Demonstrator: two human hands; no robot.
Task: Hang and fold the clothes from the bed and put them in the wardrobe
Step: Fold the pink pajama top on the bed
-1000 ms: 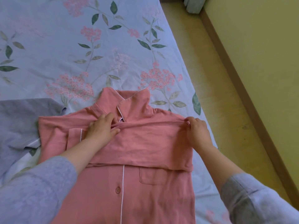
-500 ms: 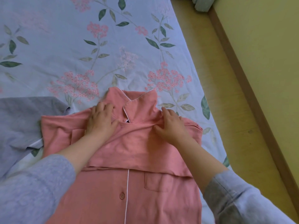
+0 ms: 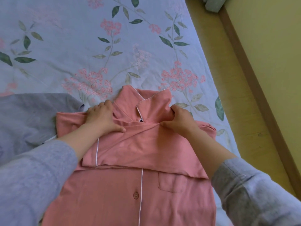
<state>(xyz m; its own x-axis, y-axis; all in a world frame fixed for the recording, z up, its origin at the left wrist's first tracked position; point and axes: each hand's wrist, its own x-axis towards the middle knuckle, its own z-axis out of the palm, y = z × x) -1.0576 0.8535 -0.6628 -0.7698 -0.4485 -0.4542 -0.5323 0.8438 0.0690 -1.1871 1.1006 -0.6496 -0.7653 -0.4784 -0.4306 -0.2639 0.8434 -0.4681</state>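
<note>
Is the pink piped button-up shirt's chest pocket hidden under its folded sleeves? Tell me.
No, the pink shirt shows its chest pocket plainly just below the folded sleeves.

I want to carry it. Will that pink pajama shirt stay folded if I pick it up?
Probably floppy: the pink pajama shirt bunches softly in the right hand. The folded sleeves would likely slide open unless supported. It looks thin, so probably light.

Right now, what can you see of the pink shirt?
The pink shirt lies front-up on the floral bed sheet. It looks like soft knit, with white piping, a notched collar, a chest pocket and one button. Sleeve fabric is folded across its chest. The left hand presses it flat; the right hand grips fabric beside the collar.
</note>
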